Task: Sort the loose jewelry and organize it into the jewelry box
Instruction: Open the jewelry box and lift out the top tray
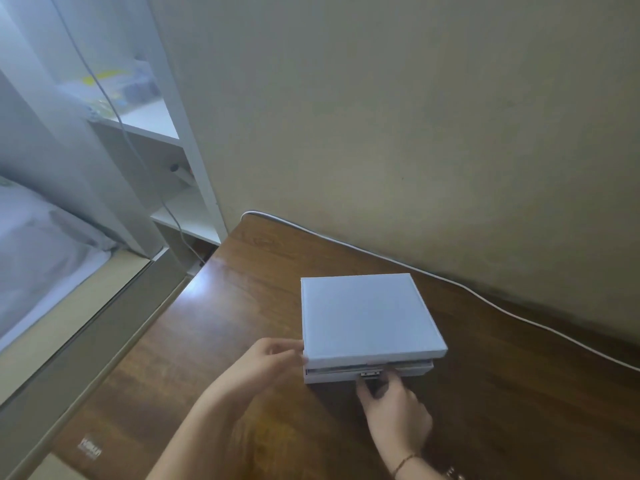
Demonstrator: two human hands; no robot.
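My right hand (393, 408), nearest the camera and wearing a thin bracelet (403, 462) at the wrist, reaches to the front wall of the flat, square, white jewelry box (363, 317); its fingertips curl around the small silver metal clasp (370, 374) at the middle of that wall. My left hand (268, 363) lies at the box's near-left corner, fingers bent and pinching the edge of the lid.

The box sits on the dark brown wooden tabletop (242, 306), its far side near the beige wall (415, 116). A white cable (485, 299) runs along the table's far edge, apart from the box. The lid is raised by 1 narrow gap above the base. No loose jewelry is visible.

Judged handling: the box looks light and rigid, with smooth faces that may slide on the glossy wood, so 1 hand should steady the base. The lid's front edge beside the clasp is the natural purchase. The clasp and rear hinge seem the fragile parts; lift evenly.
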